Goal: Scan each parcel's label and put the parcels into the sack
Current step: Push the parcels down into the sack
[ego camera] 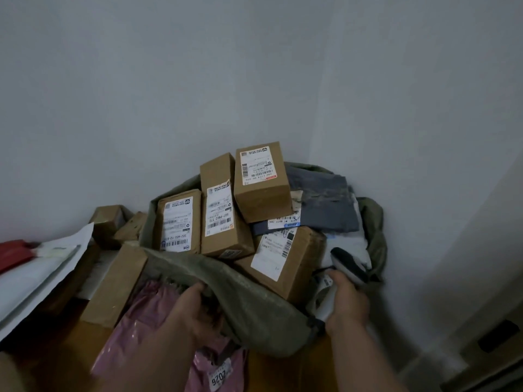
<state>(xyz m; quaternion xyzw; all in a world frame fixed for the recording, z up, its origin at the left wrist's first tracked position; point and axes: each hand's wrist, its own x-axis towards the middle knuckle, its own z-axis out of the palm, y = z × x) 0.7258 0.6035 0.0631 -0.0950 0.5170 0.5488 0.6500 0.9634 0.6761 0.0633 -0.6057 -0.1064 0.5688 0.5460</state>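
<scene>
Your left hand (195,309) grips the sack (240,295) rim; your right hand (346,301) holds the scanner (349,264). The pink parcel (147,321) lies just under the left hand, outside the sack, long axis approx. toward you. Boxes (223,219) fill the sack beyond.

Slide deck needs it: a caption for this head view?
Left hand grips the green sack full of labelled boxes; right hand holds the scanner.
</scene>
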